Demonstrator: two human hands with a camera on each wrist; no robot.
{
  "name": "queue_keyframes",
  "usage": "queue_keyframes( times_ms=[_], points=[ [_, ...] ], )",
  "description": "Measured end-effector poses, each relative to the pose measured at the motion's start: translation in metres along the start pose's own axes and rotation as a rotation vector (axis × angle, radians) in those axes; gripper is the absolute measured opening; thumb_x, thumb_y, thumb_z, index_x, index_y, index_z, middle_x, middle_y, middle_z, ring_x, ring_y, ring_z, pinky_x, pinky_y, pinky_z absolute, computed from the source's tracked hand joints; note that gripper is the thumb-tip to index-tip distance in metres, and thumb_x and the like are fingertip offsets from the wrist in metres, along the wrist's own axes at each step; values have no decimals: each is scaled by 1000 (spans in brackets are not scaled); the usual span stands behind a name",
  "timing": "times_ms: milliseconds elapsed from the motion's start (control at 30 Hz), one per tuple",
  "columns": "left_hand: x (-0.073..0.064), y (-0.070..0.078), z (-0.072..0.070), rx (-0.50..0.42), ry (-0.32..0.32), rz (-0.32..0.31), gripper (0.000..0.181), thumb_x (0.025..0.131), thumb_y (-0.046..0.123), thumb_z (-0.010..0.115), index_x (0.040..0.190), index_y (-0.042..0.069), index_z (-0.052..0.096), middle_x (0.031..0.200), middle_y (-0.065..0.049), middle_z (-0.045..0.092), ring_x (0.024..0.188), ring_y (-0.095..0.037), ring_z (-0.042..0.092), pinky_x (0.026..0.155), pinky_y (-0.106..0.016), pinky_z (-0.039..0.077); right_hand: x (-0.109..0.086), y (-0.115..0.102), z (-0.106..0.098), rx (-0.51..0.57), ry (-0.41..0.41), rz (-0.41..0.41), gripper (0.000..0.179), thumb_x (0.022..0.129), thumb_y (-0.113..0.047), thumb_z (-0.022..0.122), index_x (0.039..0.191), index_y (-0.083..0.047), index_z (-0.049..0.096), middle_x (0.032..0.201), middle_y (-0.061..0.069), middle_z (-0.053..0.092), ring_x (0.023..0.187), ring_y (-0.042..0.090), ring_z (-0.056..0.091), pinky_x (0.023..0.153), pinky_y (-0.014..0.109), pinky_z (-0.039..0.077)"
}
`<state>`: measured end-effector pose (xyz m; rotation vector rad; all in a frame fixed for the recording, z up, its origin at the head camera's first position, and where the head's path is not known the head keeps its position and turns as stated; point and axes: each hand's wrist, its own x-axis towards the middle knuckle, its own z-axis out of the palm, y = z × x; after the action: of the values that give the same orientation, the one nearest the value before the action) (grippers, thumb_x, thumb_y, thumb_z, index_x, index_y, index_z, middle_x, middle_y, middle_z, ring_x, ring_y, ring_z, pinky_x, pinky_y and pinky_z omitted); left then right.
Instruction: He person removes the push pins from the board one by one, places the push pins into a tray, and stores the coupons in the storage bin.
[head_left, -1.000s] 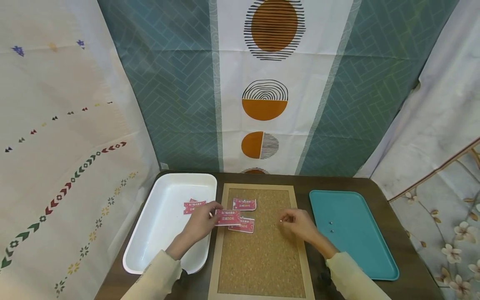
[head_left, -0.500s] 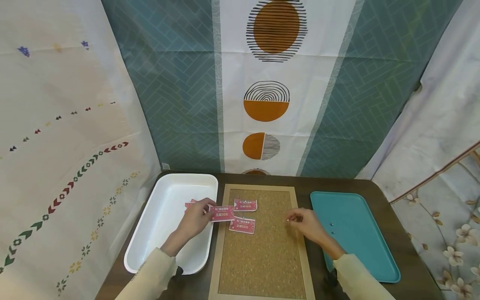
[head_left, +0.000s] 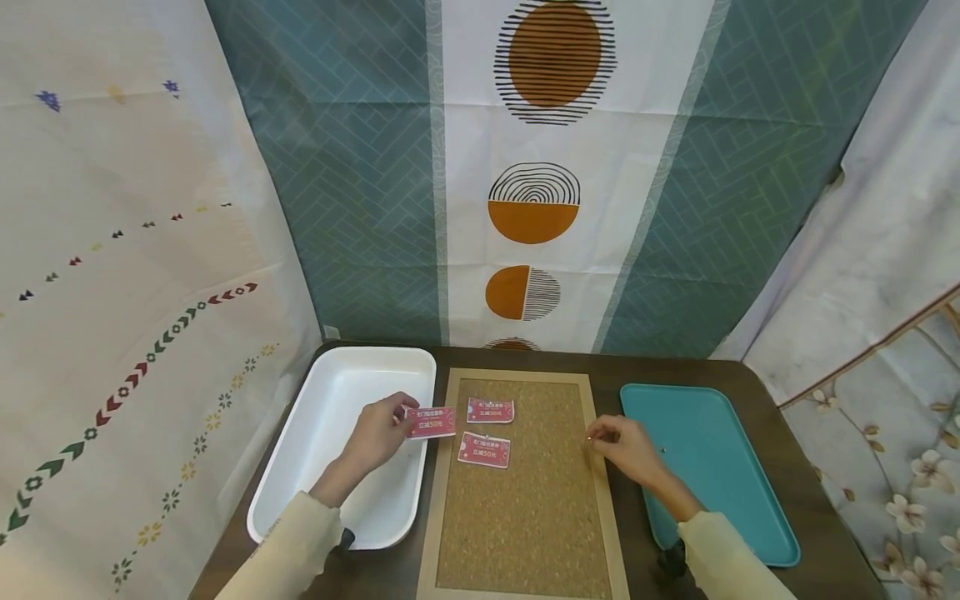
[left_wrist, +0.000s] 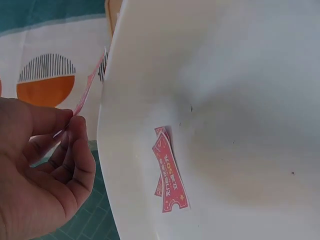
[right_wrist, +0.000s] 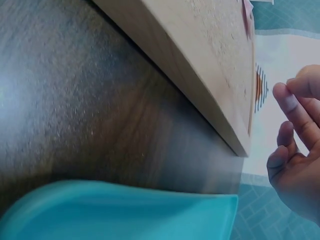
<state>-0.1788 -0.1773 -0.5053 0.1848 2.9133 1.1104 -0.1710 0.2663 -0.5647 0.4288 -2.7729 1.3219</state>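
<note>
Cork board (head_left: 532, 517): seeing left grip (head_left: 377, 435) drawing leftward since earlier, right grip (head_left: 628, 450) rightward.
Held coupon (head_left: 432, 422): hovering by the white tray's (head_left: 322, 433) right rim, left grip pinching and hiding its left end; probably feeling light, bendy, easily creased — edges suiting a hold.
Tiny glint (head_left: 588, 441): showing in right grip's pinch — too small to identify.
</note>
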Motion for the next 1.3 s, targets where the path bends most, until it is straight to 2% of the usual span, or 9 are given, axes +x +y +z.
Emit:
queue_keyframes(
  times_ms=[167, 400, 500, 667, 933, 1300],
  points=[
    [1, -7, -4, 8, 1, -18, 24, 97, 10, 75, 120, 6, 72, 91, -6, 69, 74, -16, 60, 60, -29, 51, -1, 1, -7, -2, 10, 26, 8, 92, 0, 76, 98, -6, 78, 90, 7, 76, 76, 7, 60, 66, 27, 51],
    [5, -17, -9, 11, 12, -37, 24, 97, 11, 75, 120, 5, 72, 92, -8, 70, 75, -18, 61, 61, -28, 52, -5, 8, -15, -46, 56, 39, 8, 91, -3, 79, 98, -7, 79, 88, -6, 74, 81, 8, 62, 73, 30, 52],
    [9, -23, -11, 14, 17, -34, 24, 97, 11, 74, 120, 3, 71, 91, -8, 70, 75, -18, 62, 61, -28, 52, -6, 12, -19, -69, 72, 37, 9, 90, -3, 79, 98, -8, 79, 87, -6, 74, 80, 8, 60, 71, 30, 50],
    [15, -31, -14, 29, 20, -45, 24, 98, 10, 73, 120, 2, 71, 91, -9, 70, 76, -19, 62, 63, -29, 52, -7, 21, -26, -71, 92, 69, 9, 89, -2, 78, 97, -7, 79, 86, -5, 74, 79, 6, 60, 71, 29, 50],
    [23, -41, -19, 44, -1, -104, 25, 99, 9, 71, 123, 1, 70, 94, -12, 70, 77, -21, 62, 63, -30, 53, -9, 39, -43, -70, 107, 133, 8, 93, -5, 75, 100, -5, 79, 88, 0, 75, 82, 7, 61, 75, 30, 50],
    [30, -61, -17, 105, -17, -145, 23, 100, 8, 68, 122, 0, 70, 102, -16, 71, 86, -25, 62, 69, -34, 54, -19, 67, -62, -119, 120, 191, 5, 96, -9, 75, 99, -6, 78, 93, 4, 76, 85, 9, 61, 71, 30, 50]
  ],
)
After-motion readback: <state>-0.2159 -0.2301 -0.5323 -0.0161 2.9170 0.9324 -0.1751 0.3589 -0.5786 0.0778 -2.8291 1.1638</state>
